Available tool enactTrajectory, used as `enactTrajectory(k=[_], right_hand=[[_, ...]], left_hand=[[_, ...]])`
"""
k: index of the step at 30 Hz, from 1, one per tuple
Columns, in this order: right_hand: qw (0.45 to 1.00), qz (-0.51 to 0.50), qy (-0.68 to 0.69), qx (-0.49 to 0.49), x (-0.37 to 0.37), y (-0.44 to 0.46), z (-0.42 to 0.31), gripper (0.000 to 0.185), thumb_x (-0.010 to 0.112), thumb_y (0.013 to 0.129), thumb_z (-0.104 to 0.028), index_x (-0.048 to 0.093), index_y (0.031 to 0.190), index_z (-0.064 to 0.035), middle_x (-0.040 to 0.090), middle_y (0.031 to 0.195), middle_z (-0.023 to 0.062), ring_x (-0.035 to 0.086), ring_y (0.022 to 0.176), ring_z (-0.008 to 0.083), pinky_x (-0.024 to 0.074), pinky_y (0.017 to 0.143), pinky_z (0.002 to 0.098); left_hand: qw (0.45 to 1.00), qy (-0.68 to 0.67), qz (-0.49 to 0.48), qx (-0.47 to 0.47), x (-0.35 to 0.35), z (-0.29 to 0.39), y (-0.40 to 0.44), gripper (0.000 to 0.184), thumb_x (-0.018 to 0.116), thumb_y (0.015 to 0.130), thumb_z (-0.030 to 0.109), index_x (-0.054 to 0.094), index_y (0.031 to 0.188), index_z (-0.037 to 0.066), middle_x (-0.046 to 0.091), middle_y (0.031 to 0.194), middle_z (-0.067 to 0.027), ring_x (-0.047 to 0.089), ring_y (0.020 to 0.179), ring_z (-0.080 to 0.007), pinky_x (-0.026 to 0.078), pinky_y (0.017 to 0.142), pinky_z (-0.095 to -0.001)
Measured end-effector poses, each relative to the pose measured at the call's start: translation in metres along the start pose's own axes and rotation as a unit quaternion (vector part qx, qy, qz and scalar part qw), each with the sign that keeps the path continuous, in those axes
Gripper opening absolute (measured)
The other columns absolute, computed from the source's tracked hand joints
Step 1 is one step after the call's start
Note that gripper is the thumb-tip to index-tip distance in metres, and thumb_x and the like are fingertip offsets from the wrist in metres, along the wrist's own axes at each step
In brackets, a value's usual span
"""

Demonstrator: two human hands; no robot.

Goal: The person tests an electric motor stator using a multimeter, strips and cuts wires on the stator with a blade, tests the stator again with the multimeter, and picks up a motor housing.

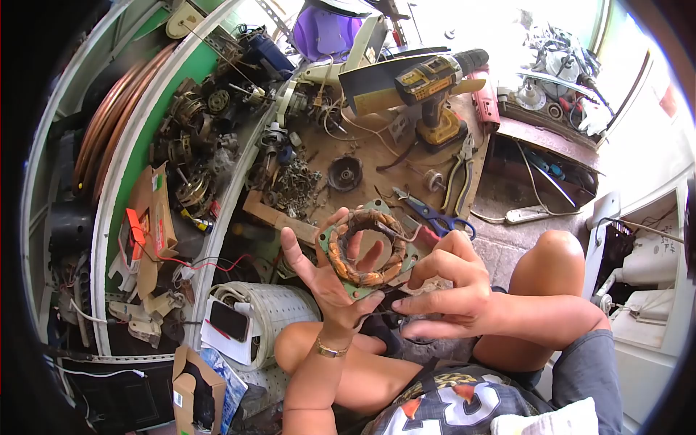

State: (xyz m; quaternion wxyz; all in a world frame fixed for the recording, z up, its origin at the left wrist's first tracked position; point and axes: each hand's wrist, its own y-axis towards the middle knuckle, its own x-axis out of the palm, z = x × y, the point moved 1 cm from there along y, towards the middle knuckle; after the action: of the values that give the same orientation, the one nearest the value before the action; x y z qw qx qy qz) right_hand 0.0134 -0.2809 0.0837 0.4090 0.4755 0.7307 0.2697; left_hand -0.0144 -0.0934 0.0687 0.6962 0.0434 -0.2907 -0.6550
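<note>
My left hand (333,286) holds up a motor stator (367,248), a ring of copper windings in a green-edged metal core. Its fingers show through and behind the ring, and the index finger sticks out to the left. Just right of the stator is my right hand (453,286), fingers curled and closed at a thin dark wire (378,313) that runs below the stator. Part of that grip is hidden. Behind the stator lie blue-handled scissors (435,215) and pliers (460,177). A round dark motor part (345,174) sits farther back on the wooden board.
A yellow cordless drill (437,94) stands on the wooden board (377,192), near a pile of screws (296,183). To the left are shelves with motor parts and copper coil (119,116). A phone (228,320) rests on a white drum (279,308).
</note>
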Motion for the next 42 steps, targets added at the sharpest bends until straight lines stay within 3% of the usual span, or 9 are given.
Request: enactTrajectory(k=[3,5,7,10,13,20,26,31,42], right_hand=[[0.996,0.018,0.079,0.027,-0.007,0.002,0.005,0.019,0.072,0.082,-0.033,0.074,0.082,-0.0142,0.059,0.081,0.0025,0.047,0.075,0.0198,0.0348,0.068,0.0337],[0.970,0.058,0.176,0.160,-0.002,-0.004,0.011,0.023,0.061,0.091,-0.027,0.063,0.082,-0.0061,0.056,0.082,0.0048,0.049,0.075,0.0186,0.0396,0.072,0.0314],[0.886,0.105,0.348,0.287,0.011,-0.005,0.019,0.026,0.058,0.095,-0.030,0.056,0.100,-0.0045,0.057,0.088,0.0039,0.054,0.078,0.0173,0.0452,0.072,0.0303],[0.781,0.032,0.479,0.401,0.012,-0.006,0.021,0.035,0.058,0.096,-0.034,0.050,0.113,-0.0046,0.060,0.095,0.0047,0.061,0.086,0.0170,0.0501,0.073,0.0317],[0.664,0.014,0.598,0.448,0.013,-0.004,0.015,0.033,0.059,0.097,-0.028,0.050,0.114,-0.0008,0.057,0.098,0.0050,0.063,0.086,0.0137,0.0514,0.076,0.0286],[0.710,0.025,0.564,0.421,0.018,-0.010,0.023,0.024,0.063,0.095,-0.022,0.058,0.101,-0.0002,0.063,0.092,0.0053,0.065,0.085,0.0139,0.0526,0.078,0.0290],[0.648,0.047,0.602,0.463,0.017,-0.009,0.021,0.019,0.066,0.092,-0.019,0.058,0.098,-0.0020,0.065,0.094,0.0057,0.065,0.085,0.0133,0.0534,0.080,0.0295],[0.651,0.055,0.605,0.455,0.020,-0.013,0.026,0.016,0.067,0.091,-0.015,0.059,0.097,-0.0022,0.062,0.094,0.0029,0.066,0.085,0.0141,0.0540,0.081,0.0302],[0.651,0.058,0.600,0.462,0.020,-0.013,0.027,0.021,0.068,0.088,-0.012,0.060,0.103,0.0005,0.060,0.096,0.0041,0.064,0.083,0.0149,0.0544,0.080,0.0323]], left_hand=[[0.999,-0.036,0.010,-0.012,0.001,0.003,-0.001,0.126,0.084,0.066,0.002,-0.004,0.150,0.036,0.026,0.149,-0.0152,0.036,0.137,-0.0311,0.047,0.103,-0.0464],[0.998,-0.053,0.009,-0.011,0.002,0.004,-0.001,0.126,0.083,0.066,0.000,-0.004,0.150,0.036,0.025,0.149,-0.0154,0.035,0.137,-0.0317,0.047,0.104,-0.0462],[0.998,-0.061,0.003,-0.007,0.003,0.005,-0.001,0.126,0.082,0.066,-0.001,-0.005,0.150,0.036,0.025,0.149,-0.0156,0.034,0.138,-0.0324,0.046,0.104,-0.0460],[0.998,-0.061,-0.008,-0.008,0.002,0.004,-0.004,0.127,0.082,0.066,-0.003,-0.006,0.150,0.036,0.025,0.149,-0.0158,0.032,0.139,-0.0327,0.045,0.106,-0.0462],[0.998,-0.061,-0.023,-0.004,0.000,0.003,-0.005,0.126,0.080,0.067,-0.003,-0.007,0.150,0.036,0.025,0.149,-0.0158,0.030,0.140,-0.0335,0.042,0.108,-0.0468],[0.999,-0.013,-0.041,-0.001,-0.004,0.001,-0.002,0.126,0.081,0.066,-0.001,-0.006,0.150,0.033,0.027,0.147,-0.0162,0.030,0.140,-0.0349,0.038,0.110,-0.0477],[0.998,0.016,-0.066,-0.007,-0.009,-0.002,0.001,0.123,0.084,0.066,0.004,-0.003,0.152,0.021,0.029,0.147,-0.0167,0.031,0.139,-0.0344,0.038,0.110,-0.0462],[0.997,0.014,-0.071,-0.031,-0.012,-0.002,0.000,0.118,0.084,0.067,0.005,0.003,0.153,0.014,0.026,0.150,-0.0168,0.031,0.140,-0.0325,0.038,0.111,-0.0440],[0.992,0.018,-0.121,-0.017,-0.017,-0.002,0.000,0.109,0.078,0.067,-0.004,0.013,0.153,0.014,0.017,0.155,-0.0186,0.032,0.140,-0.0275,0.036,0.111,-0.0432]])
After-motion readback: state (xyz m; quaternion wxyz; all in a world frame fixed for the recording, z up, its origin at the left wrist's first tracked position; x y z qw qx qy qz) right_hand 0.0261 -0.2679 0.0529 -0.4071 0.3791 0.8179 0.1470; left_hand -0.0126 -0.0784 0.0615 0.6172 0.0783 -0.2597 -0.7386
